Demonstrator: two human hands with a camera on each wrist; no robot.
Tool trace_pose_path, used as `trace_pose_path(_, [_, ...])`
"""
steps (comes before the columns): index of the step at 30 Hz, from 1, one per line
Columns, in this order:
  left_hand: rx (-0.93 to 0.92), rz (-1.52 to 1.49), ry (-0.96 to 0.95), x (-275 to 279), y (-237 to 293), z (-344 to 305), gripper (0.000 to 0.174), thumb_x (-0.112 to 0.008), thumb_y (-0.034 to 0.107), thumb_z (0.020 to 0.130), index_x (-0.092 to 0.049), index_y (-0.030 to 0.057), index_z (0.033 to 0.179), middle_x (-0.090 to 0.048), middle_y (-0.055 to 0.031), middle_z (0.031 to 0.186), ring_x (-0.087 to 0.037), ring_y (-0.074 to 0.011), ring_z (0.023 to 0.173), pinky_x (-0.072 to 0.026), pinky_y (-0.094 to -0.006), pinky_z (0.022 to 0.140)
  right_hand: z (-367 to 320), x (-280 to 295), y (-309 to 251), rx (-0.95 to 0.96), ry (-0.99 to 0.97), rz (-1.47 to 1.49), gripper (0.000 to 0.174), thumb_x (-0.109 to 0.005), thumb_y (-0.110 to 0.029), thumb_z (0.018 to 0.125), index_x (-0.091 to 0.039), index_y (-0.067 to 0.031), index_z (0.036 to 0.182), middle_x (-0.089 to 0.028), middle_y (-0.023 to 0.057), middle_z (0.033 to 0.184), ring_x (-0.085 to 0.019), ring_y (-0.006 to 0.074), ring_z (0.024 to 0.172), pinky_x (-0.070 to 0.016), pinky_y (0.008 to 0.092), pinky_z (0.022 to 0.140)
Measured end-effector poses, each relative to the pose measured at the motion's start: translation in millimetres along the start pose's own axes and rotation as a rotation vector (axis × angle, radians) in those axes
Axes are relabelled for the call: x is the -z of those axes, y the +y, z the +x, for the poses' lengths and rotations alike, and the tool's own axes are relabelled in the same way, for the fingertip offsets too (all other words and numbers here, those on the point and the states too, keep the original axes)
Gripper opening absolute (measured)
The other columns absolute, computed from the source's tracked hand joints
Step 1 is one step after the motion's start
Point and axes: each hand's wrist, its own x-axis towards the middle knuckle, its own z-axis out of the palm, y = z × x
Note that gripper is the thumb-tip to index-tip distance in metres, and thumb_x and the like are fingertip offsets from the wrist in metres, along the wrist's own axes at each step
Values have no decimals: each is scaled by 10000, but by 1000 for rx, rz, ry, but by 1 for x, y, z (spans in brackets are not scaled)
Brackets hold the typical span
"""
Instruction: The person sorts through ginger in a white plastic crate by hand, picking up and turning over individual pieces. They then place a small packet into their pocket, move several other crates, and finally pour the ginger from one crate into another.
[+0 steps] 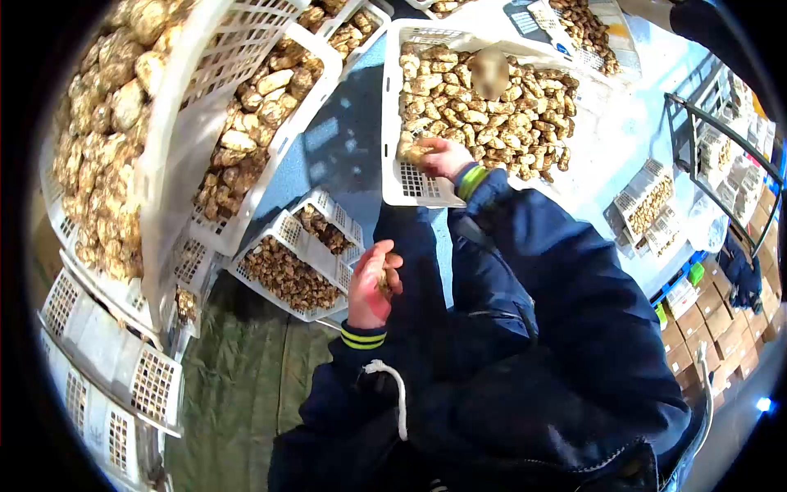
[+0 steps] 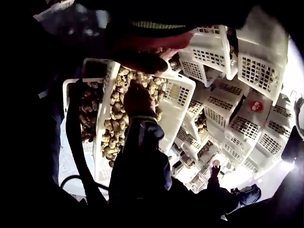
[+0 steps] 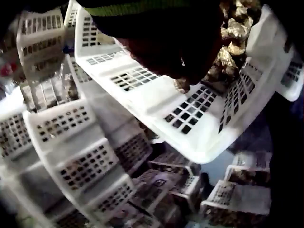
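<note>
My right hand (image 1: 447,158) reaches over the near left corner of a white plastic crate (image 1: 393,123) full of brown-and-cream mushrooms (image 1: 484,123). Its fingers pinch a mushroom (image 3: 181,85) close over the crate's bare slotted floor. Outside that crate, my left hand (image 1: 375,283) is raised palm inward, fingers curled around a small brownish mushroom (image 1: 384,282). Below and beside it sits a lower crate of smaller, darker mushrooms (image 1: 287,275). The left wrist view shows the right hand (image 2: 139,100) over the mushroom pile, with the left hand (image 2: 156,45) dark at the top.
Tall stacked crates of mushrooms (image 1: 115,148) rise on the left, with another filled crate (image 1: 254,123) beside them. More crates stand at the back (image 1: 582,33) and right (image 1: 652,201). A black metal rail (image 1: 725,135) curves along the right. Green cloth (image 1: 246,369) covers the lower left floor.
</note>
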Motion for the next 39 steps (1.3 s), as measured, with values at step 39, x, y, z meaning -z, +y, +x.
trace_pose_path(39, [374,-75,-490,-142,-24,-10,366,-490,329,908,-515,88,1181,-598,-9,949,-551,-127,786,-440,-297,752,-179,70,-22,517,-498,596,475,-460,-283,917,-417,31,1270,-572,96,1099,-547,156,984,-433,276,836])
